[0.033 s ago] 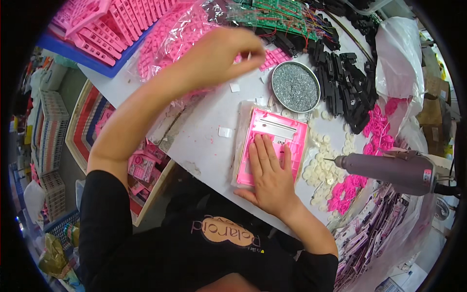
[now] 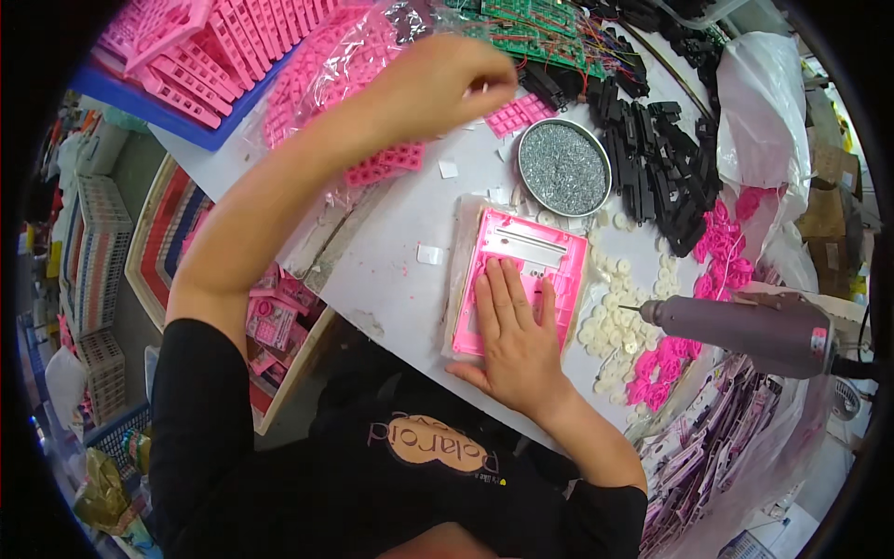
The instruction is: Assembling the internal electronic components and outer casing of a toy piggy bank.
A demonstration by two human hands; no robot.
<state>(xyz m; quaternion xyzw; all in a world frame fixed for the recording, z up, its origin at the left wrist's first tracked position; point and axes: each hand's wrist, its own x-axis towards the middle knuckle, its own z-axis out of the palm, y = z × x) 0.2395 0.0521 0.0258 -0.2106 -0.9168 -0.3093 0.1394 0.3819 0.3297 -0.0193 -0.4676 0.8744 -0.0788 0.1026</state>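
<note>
My right hand (image 2: 518, 349) lies flat on a pink plastic casing (image 2: 473, 321), its fingers stretched out and holding nothing. The casing rests open side up on a padded block and has a silvery strip (image 2: 527, 240) across its far part. My left hand (image 2: 461, 82) is raised over the far side of the table, near the green circuit boards (image 2: 535, 35) and a pink keypad sheet (image 2: 518, 115). Its fingers are curled in toward the thumb and slightly blurred; whatever may be between them is too small to make out.
A round tin of small screws (image 2: 564, 168) stands beyond the casing. White discs (image 2: 615, 321), pink cord bundles (image 2: 663, 373) and black plastic parts (image 2: 652, 163) lie to the right. An electric screwdriver (image 2: 736, 328) points in from there. A blue tray (image 2: 200, 130) holds pink frames at far left.
My left hand has shifted slightly away from me, and its fingers look more curled. My right hand stays on the casing.
</note>
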